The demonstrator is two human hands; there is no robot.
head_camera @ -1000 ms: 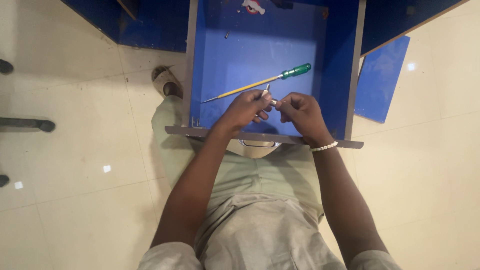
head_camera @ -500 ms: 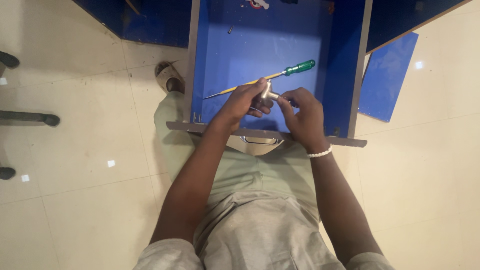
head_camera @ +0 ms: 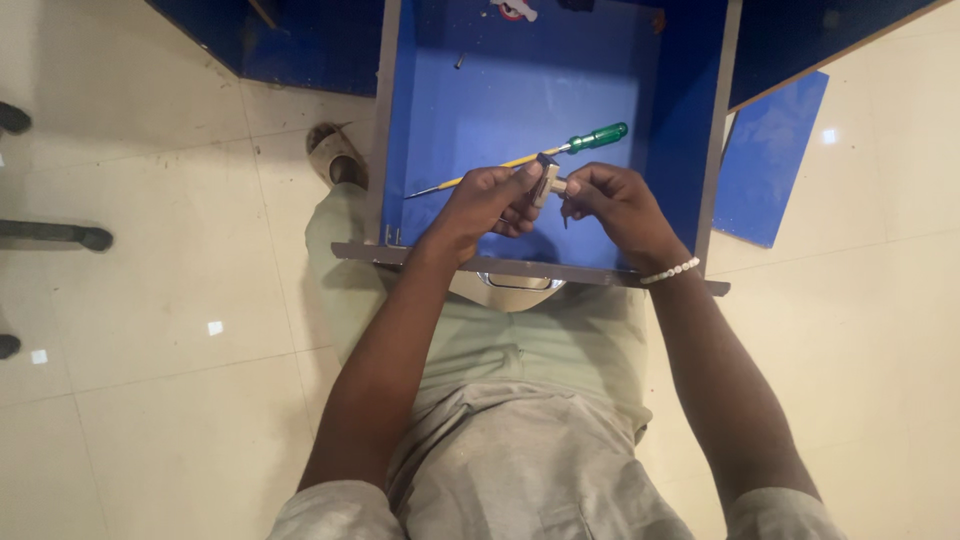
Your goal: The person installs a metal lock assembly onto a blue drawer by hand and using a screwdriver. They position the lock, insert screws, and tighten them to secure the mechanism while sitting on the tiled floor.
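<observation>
Nearest the camera are the person's lap and grey trousers [head_camera: 520, 470], with both bare forearms reaching forward from the bottom of the view. A white bead bracelet [head_camera: 670, 271] sits on the right wrist.

Just past the knees lies the grey front edge of a blue drawer [head_camera: 520, 110], pulled out over the pale tiled floor [head_camera: 150, 400]; a metal handle [head_camera: 515, 285] shows under that front edge.

Above the drawer's front part the two hands meet. The left hand [head_camera: 485, 205] has its grip clamped on a small metal piece [head_camera: 547, 178] (it looks like a little bracket or hinge part, too small to tell exactly), pinched between thumb and fingertips and held upright. The right hand [head_camera: 610, 200] has its grip together on the other side of the same piece, fingers curled in, so both hands touch it at once. The piece is in the air, held above the drawer's blue bottom, not resting on it.

Just behind the hands a screwdriver [head_camera: 530, 158] with a green handle and a yellowish shaft lies slanted on the drawer bottom, handle to the right, tip to the left.

Farther off, a sandalled foot [head_camera: 335, 155] rests on the floor left of the drawer, and a loose blue panel [head_camera: 770, 160] lies to the right.
</observation>
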